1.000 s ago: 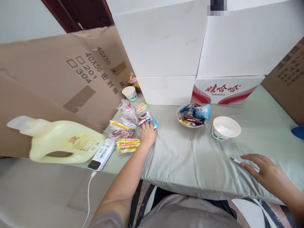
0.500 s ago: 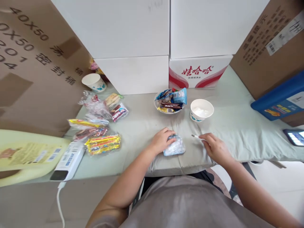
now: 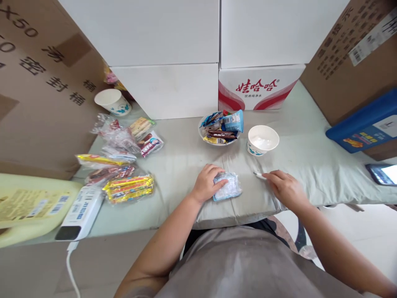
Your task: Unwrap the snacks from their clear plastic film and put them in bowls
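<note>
Fingers of the left hand are curling over the near edge of a blue-and-white packet, pressing it flat on the pale green cloth covering the counter; its print is too blurred to read. Beside it, the right hand is resting palm down, its fingertips pinching a thin white stick that is lying on the cloth.

Beyond the packet, a bowl of wrapped snacks is sitting just beside a white paper bowl. Behind them a white box is showing red Chinese characters, "娃哈哈", above a red swoosh. To the left, loose snack packs are lying in a heap near a paper cup, and a white power bank is lying against a yellow jug. A brown carton is carrying "X50" and Chinese lettering. On the right, a phone is glowing below a blue pack.
</note>
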The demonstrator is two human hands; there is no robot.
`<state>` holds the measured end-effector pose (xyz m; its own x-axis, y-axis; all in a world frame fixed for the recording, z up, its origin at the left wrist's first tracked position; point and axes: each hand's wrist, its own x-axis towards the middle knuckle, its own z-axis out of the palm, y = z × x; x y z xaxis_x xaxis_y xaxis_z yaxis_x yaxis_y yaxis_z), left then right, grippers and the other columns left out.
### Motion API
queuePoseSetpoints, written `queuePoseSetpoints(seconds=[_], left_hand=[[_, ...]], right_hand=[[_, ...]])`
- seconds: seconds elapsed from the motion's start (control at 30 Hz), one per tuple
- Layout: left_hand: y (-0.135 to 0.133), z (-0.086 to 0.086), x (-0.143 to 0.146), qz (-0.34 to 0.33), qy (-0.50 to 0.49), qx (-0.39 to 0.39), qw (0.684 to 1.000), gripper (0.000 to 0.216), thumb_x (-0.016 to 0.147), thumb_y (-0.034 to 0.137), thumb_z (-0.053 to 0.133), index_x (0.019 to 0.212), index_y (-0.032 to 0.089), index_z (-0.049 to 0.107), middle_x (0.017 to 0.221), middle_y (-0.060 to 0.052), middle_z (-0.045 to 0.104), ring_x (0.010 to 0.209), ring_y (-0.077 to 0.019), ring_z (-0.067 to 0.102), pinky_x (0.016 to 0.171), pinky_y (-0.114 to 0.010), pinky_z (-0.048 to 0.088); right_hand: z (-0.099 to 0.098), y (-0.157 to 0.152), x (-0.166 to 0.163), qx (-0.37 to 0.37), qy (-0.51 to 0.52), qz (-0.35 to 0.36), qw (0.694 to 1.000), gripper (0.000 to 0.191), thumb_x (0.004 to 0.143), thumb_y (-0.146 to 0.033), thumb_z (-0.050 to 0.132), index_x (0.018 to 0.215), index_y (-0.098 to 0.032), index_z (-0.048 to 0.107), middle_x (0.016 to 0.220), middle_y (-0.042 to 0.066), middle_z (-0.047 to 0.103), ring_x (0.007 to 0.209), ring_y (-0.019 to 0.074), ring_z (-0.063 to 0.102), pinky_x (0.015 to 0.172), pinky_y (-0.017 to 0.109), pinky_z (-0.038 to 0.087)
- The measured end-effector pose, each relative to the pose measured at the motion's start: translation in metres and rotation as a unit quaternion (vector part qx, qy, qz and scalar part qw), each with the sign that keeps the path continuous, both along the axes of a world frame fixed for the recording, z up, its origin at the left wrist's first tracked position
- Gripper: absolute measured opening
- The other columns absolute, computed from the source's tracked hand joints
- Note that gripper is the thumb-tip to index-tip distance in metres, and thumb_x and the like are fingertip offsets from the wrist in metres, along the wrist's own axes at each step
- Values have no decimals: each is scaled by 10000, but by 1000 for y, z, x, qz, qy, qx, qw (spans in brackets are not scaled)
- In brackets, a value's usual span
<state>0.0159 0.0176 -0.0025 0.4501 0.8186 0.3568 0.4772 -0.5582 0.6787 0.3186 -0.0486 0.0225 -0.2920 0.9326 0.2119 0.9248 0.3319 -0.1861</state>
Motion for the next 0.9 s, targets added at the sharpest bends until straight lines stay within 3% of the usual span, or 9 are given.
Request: queuePoseSetpoints(seconds=[0.07,0.13,0.2,0.3,0.43,0.57,0.67,0.77,0.9], left_hand=[[-2,2,3,-30,31,42,998,441,791,543,677,1081,211,674,1004,-84,642,973,-243,556,894,-409,474],[-4,4,6,-58,63,69,994,323,816,490,672,1015,238,708,962,-67,652,964,-237,547,893,-408,459],[-7,6,9,-59,79,92,991,185,889,392,604,895,258,731,903,-51,661,949,-224,549,870,-396,451],[-8,7,10,-28,65,112,991,239,931,343,532,832,253,729,873,-55,665,909,-211,560,830,-381,461],[-9,7,11,-33,19,84,996,247,957,310,469,906,223,695,920,-67,696,859,-190,611,803,-371,489],[-13,9,14,-49,-70,7,996,242,973,289,408,940,212,635,1038,-83,704,958,-189,654,859,-381,518],[-18,9,7,12,-169,-65,983,200,966,340,438,928,215,589,1048,-83,693,1011,-192,652,905,-377,516],[-22,1,-20,135,-279,-101,945,170,944,369,481,921,212,542,994,-64,688,956,-192,665,889,-375,519],[-36,-15,-70,336,-339,-51,877,114,883,321,538,899,217,495,899,-18,636,818,-153,648,750,-306,528]], right_hand=[[-2,-2,12,15,-2,-46,999,292,930,-190,443,1064,-209,702,970,95,686,911,247,616,802,389,493],[-3,-5,11,41,17,-59,997,252,930,-213,468,1018,-210,704,983,97,681,954,261,587,841,421,487],[-2,-7,-1,61,58,-40,996,214,931,-233,491,1001,-206,691,1008,97,670,977,260,568,864,434,488],[1,-6,-28,58,133,18,989,177,935,-237,505,1012,-212,662,1001,90,658,974,243,574,859,425,506],[4,0,-62,23,232,72,970,250,940,-229,493,1179,-228,567,1125,101,622,1050,229,592,867,419,533],[-6,8,-89,-25,275,112,955,420,905,-216,524,1319,-221,450,1186,122,595,1005,218,619,789,388,567],[-19,11,-100,-55,226,126,965,337,890,-182,528,1226,-202,542,1114,117,625,1017,236,619,846,417,552],[-29,10,-100,-52,198,111,972,272,898,-175,515,1158,-195,590,1115,118,625,1029,237,618,882,420,540],[-23,7,-92,-50,191,110,974,249,908,-175,500,1140,-185,590,1115,120,622,1009,233,618,858,405,545]])
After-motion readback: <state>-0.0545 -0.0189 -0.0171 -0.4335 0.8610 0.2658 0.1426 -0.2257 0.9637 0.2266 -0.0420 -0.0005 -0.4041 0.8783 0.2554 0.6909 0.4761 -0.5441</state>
